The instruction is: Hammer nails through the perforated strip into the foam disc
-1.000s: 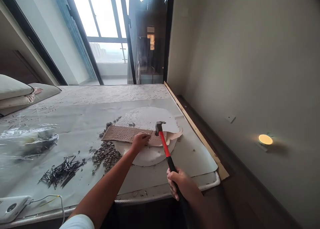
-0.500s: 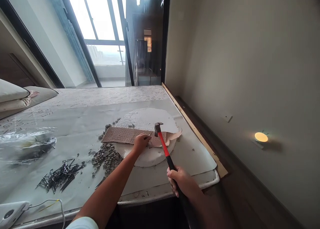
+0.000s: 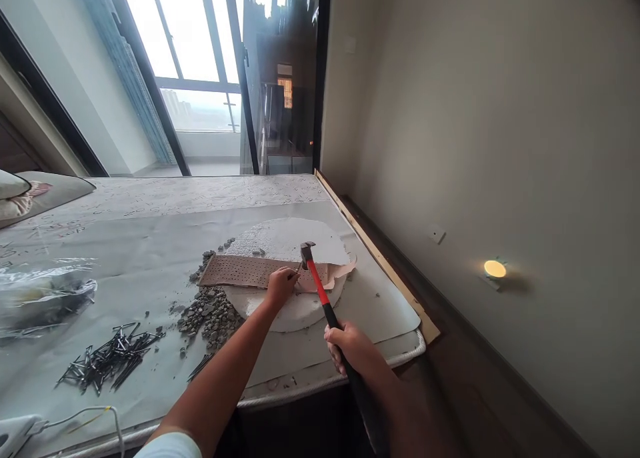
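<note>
My left hand rests on a pinkish-brown strip dotted with holes, its thumb and fingers pinched around a thin upright nail. In my right hand is the black grip of a claw hammer with a red neck. The hammer's metal head is right beside the nail, above the strip; whether they touch I cannot tell. Under the strip lies a round white board. The strip's right end is torn and paler. Grey stone chips are heaped left of the board, beside my left forearm.
A pile of dark nails lies on the grey sheet at left, near a clear plastic bag. A white device with a cable sits at the front left corner. A wooden edge strip and a wall are at right.
The hammer head has come slightly down and closer to the nail at my left fingers. My view has turned a little to the right. My left hand keeps its place on the strip.
</note>
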A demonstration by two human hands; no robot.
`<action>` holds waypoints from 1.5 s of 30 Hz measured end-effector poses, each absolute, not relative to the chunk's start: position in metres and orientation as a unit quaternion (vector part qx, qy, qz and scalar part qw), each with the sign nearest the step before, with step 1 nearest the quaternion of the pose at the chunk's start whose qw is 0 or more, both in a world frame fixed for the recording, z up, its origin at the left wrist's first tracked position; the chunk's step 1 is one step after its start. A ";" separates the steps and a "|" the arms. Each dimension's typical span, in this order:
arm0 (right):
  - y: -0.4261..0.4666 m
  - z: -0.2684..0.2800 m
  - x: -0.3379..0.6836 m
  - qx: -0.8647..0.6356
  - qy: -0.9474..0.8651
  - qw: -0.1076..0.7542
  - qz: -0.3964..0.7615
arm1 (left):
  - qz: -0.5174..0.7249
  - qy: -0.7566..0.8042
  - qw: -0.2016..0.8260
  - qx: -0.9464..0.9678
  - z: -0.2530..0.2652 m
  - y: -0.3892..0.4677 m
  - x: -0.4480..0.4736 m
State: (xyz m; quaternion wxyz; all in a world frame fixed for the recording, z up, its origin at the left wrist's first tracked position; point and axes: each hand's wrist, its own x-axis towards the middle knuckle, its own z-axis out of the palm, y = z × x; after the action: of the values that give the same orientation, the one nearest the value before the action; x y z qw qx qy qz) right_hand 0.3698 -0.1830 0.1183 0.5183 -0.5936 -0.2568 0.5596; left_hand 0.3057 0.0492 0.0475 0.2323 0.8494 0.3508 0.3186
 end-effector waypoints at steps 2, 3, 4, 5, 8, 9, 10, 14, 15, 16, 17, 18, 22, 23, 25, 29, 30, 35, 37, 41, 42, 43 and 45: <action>-0.181 0.119 0.368 -0.596 -0.254 0.517 0.559 | 0.322 0.346 0.227 0.852 0.047 0.050 0.306; -0.181 0.120 0.367 -0.599 -0.253 0.515 0.558 | 0.324 0.343 0.224 0.853 0.047 0.050 0.306; -0.181 0.121 0.367 -0.603 -0.253 0.512 0.556 | 0.326 0.341 0.220 0.854 0.047 0.050 0.306; -0.180 0.123 0.366 -0.610 -0.255 0.508 0.552 | 0.328 0.339 0.215 0.855 0.047 0.050 0.306; -0.181 0.130 0.365 -0.623 -0.264 0.501 0.540 | 0.330 0.336 0.209 0.857 0.048 0.051 0.304; -0.182 0.133 0.364 -0.623 -0.268 0.503 0.536 | 0.328 0.337 0.210 0.857 0.048 0.051 0.304; -0.182 0.136 0.364 -0.621 -0.273 0.506 0.532 | 0.327 0.337 0.210 0.858 0.048 0.051 0.304; -0.177 0.139 0.361 -0.610 -0.303 0.515 0.520 | 0.331 0.332 0.213 0.857 0.047 0.050 0.303; -0.175 0.137 0.361 -0.612 -0.305 0.509 0.522 | 0.333 0.332 0.212 0.857 0.046 0.050 0.303; -0.174 0.135 0.360 -0.615 -0.304 0.501 0.527 | 0.335 0.335 0.209 0.856 0.046 0.050 0.303; -0.172 0.133 0.359 -0.618 -0.302 0.494 0.531 | 0.335 0.338 0.206 0.855 0.045 0.050 0.302; -0.172 0.131 0.359 -0.620 -0.300 0.491 0.533 | 0.334 0.341 0.202 0.855 0.045 0.050 0.302; -0.173 0.130 0.358 -0.604 -0.307 0.520 0.520 | 0.327 0.339 0.198 0.860 0.043 0.051 0.302; -0.173 0.130 0.358 -0.599 -0.308 0.529 0.516 | 0.324 0.336 0.199 0.862 0.042 0.051 0.302; -0.174 0.128 0.358 -0.593 -0.307 0.535 0.519 | 0.317 0.334 0.199 0.865 0.041 0.051 0.302; -0.174 0.122 0.359 -0.609 -0.294 0.509 0.532 | 0.300 0.330 0.182 0.876 0.037 0.051 0.303; -0.174 0.122 0.359 -0.610 -0.296 0.512 0.528 | 0.298 0.326 0.178 0.879 0.036 0.051 0.303; -0.174 0.125 0.360 -0.587 -0.305 0.537 0.523 | 0.298 0.322 0.173 0.882 0.036 0.050 0.303; -0.174 0.125 0.360 -0.596 -0.294 0.518 0.539 | 0.293 0.327 0.171 0.882 0.038 0.049 0.303; -0.176 0.129 0.358 -0.599 -0.307 0.507 0.538 | 0.289 0.333 0.165 0.882 0.041 0.046 0.302; -0.176 0.131 0.358 -0.593 -0.314 0.515 0.533 | 0.289 0.333 0.163 0.883 0.042 0.046 0.302; -0.177 0.131 0.357 -0.588 -0.317 0.523 0.530 | 0.288 0.332 0.162 0.883 0.042 0.045 0.302; -0.176 0.130 0.356 -0.587 -0.312 0.525 0.532 | 0.288 0.332 0.162 0.884 0.043 0.045 0.302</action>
State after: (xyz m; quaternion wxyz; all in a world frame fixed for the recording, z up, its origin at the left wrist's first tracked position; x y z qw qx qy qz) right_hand 0.3561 -0.1763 0.1304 0.5249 -0.5865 -0.3119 0.5322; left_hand 0.3017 0.0450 0.0431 0.1617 0.8838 0.3315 0.2878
